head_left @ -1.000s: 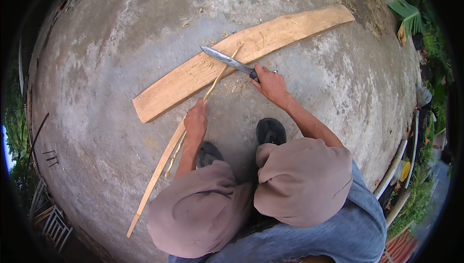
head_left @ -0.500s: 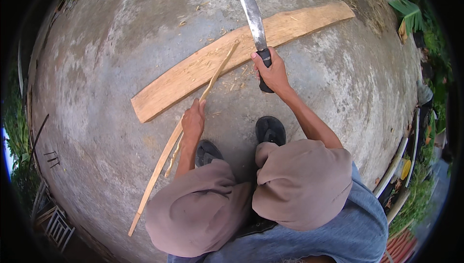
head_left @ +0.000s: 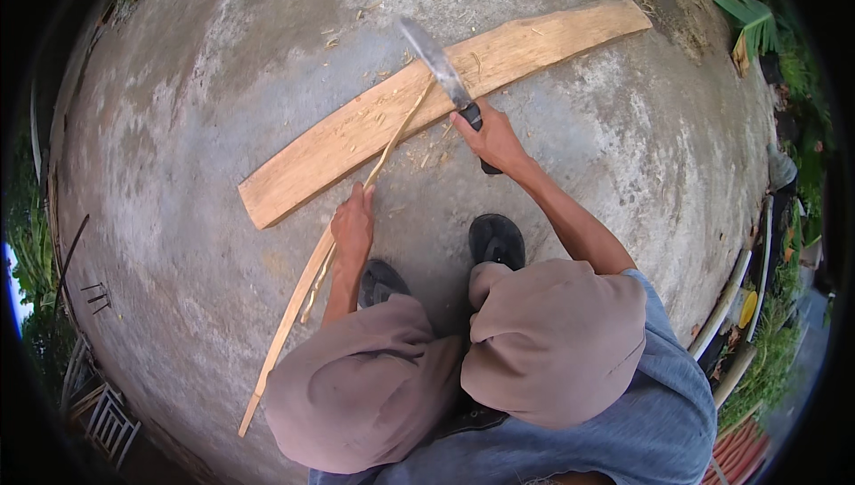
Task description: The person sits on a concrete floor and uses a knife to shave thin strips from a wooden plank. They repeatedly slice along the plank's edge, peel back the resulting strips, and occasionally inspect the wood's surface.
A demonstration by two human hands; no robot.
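Gripping a steel-bladed, black-handled knife (head_left: pixel 441 66) in the right hand (head_left: pixel 492 139), and a long, pale wooden strip (head_left: pixel 300 300) in the left hand (head_left: pixel 354 220).
Curling the right fingers closed around the handle, blade slanting above a broad tan wooden plank (head_left: pixel 524 50); clasping the strip in the closed left fist, its upper end over the plank just beside the blade, its lower length trailing past the wrist.

No readable writing or numbers
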